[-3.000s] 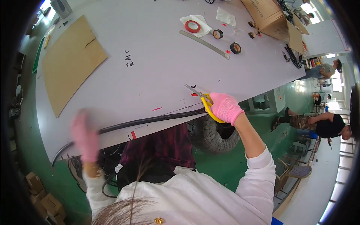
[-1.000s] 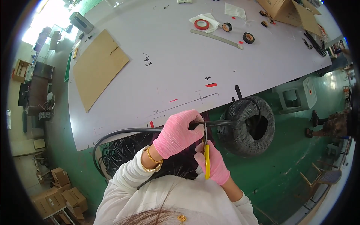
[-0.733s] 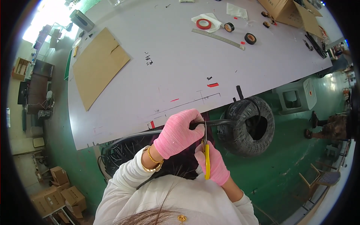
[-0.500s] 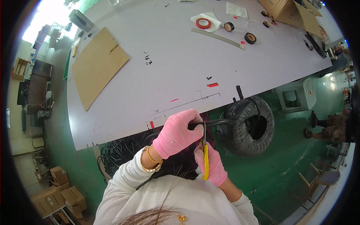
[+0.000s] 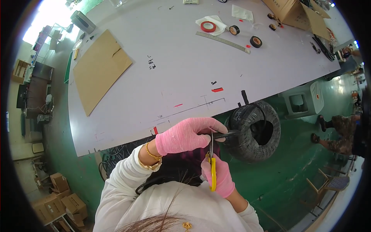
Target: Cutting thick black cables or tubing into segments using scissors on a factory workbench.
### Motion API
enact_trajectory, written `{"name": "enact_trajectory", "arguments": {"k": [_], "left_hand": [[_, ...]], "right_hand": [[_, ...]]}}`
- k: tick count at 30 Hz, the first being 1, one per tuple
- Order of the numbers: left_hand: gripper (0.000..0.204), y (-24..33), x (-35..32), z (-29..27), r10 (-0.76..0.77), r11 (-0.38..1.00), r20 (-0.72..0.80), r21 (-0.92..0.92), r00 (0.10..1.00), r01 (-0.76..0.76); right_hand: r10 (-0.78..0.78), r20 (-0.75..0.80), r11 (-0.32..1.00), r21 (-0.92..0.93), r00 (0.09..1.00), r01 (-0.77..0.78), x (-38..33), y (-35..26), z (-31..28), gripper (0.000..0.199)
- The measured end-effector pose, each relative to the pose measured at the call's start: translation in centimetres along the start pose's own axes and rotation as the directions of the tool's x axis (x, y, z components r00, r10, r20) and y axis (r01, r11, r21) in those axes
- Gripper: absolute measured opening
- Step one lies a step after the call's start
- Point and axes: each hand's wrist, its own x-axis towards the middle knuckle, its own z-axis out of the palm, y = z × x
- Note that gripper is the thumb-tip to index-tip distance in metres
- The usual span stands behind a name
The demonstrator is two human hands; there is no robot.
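My left hand (image 5: 183, 136), in a pink knit glove, grips a black cable (image 5: 232, 133) just past the table's front edge. That cable runs right to a thick wrapped black coil (image 5: 245, 149). In my right hand (image 5: 224, 178), gloved alike, are scissors (image 5: 213, 176) with yellow handles. Their blades point up at the fingers and thumb of my left hand, by the cable. Whether the blades touch the cable I cannot tell, as my left hand covers part of it.
On the white table (image 5: 162, 85) lie a cardboard sheet (image 5: 100, 71), a steel ruler (image 5: 222, 41), a red tape roll (image 5: 208, 26) and black tape rolls (image 5: 256, 41). A cardboard box (image 5: 288, 15) stands far right. Beyond the coil is a grey stool (image 5: 309, 98); another person's legs (image 5: 340, 131) show.
My left hand has slid right along the cable, its fingers now stretched further toward the coil. The scissors and my right hand have dropped slightly nearer to me.
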Motion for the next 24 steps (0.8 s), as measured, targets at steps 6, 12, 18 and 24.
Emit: {"name": "enact_trajectory", "arguments": {"k": [6, 12, 18, 24], "left_hand": [[0.047, -0.6, -0.1, 0.1, 0.001, 1.0, -0.026, -0.011, 1.0, -0.001], [0.045, 0.6, -0.3, 0.6, -0.128, 0.991, -0.062, 0.041, 0.99, 0.131], [0.044, 0.5, -0.5, 0.8, -0.153, 0.982, -0.056, 0.106, 0.987, 0.158], [0.042, -0.3, -1.5, 0.9, -0.008, 0.996, -0.039, 0.085, 0.999, 0.011]], "right_hand": [[0.081, -0.021, 0.993, 0.09, 0.996, -0.079, -0.7, -2.5, 0.2, 0.004], [0.217, 0.01, 0.961, 0.176, 0.976, -0.215, -0.8, -3.3, 0.0, 0.007], [0.121, 0.029, 0.982, 0.143, 0.992, -0.124, -2.4, -0.1, -2.2, 0.01], [-0.305, -0.463, 0.928, 0.049, 0.832, 0.368, -1.7, -0.9, -5.0, 0.037]]}}
